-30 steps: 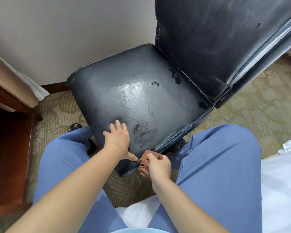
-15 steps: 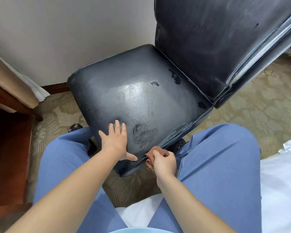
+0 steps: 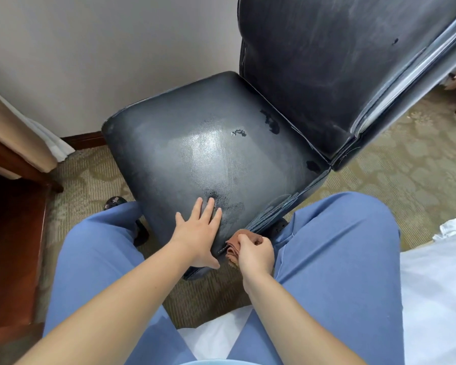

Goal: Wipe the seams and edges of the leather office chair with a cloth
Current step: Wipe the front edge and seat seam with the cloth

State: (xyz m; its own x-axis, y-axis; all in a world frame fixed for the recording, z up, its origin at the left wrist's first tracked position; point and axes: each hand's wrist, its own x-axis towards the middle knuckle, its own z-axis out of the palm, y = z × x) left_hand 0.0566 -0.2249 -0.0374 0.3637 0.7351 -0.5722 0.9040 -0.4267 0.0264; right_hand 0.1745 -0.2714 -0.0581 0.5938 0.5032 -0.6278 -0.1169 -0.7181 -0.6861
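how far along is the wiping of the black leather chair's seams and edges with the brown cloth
Early to midway, at a guess. Done: nothing certain; the black leather seat shows faint streaks, perhaps from wiping. In hand: the right hand grips the brown cloth against the seat's stitched near edge, while the left hand rests flat on the seat. Left: apparently the far seat edges and the black leather backrest piping, which looks greyish.

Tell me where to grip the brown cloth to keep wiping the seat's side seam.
Grip the bunched near end of the brown cloth from the near side, as the right hand does: its far end lies against the seat edge, leaving only that bunch free to pinch.
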